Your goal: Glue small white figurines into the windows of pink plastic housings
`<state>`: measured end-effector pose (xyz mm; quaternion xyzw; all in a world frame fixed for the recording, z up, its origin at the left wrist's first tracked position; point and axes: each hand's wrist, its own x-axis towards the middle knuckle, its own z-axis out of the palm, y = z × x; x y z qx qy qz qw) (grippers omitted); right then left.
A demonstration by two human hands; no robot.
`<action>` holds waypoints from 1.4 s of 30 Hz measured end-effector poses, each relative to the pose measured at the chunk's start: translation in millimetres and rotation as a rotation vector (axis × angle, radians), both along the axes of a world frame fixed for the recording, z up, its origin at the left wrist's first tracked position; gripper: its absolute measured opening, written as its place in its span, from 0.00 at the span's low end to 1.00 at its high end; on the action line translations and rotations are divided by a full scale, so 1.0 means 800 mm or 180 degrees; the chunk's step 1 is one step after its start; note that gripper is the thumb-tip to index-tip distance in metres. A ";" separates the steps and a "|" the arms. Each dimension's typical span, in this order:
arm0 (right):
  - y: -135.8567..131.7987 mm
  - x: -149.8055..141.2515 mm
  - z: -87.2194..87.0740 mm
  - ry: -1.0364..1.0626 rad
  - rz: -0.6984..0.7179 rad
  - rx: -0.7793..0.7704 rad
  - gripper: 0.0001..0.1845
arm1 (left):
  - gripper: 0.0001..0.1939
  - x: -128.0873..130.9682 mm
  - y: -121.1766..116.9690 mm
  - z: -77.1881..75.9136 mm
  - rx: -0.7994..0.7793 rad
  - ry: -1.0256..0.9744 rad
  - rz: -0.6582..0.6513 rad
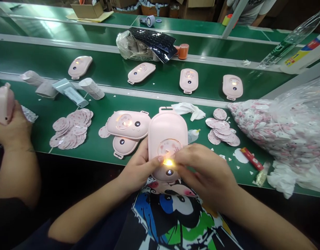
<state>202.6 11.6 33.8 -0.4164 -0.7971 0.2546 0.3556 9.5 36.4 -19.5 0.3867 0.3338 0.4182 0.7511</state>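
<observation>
A pale pink oval device (167, 126) is held up in front of my lap, its strap loop at the top. Its small round display reads 4, and a warm yellow light glows just above it. My left hand (140, 165) grips the device's left edge, thumb across its front near the light. My right hand (204, 165) is at the lower right of the round patterned sticker (169, 147), fingers bent together by the light; whether they pinch anything is hidden. Two similar pink devices, an upper one (127, 124) lying over a lower one (123, 146), rest left of my hands.
Round sticker piles lie at left (71, 128) and right (223, 130). A plastic bag of printed pieces (274, 128) bulges at right, near a red lighter-like object (252, 159). Several pink devices stand on the raised green ledge. A co-worker's hand (11, 121) holds another at left.
</observation>
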 end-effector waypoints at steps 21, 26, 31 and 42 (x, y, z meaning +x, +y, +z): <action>0.002 -0.002 -0.014 -0.0138 -0.0839 0.0717 0.18 | 0.28 -0.007 -0.007 0.005 0.0037 -0.0133 -0.0040; -0.007 0.001 -0.032 0.0209 -0.0872 -0.0482 0.35 | 0.32 -0.007 -0.009 0.007 -0.0031 -0.0204 0.0006; -0.014 -0.005 -0.044 0.1054 -0.0656 -0.1649 0.44 | 0.33 -0.005 -0.012 0.010 -0.0026 -0.0165 -0.0040; -0.018 -0.011 -0.041 0.1161 -0.0666 -0.1507 0.45 | 0.33 -0.003 -0.015 0.007 -0.0003 -0.0114 -0.0028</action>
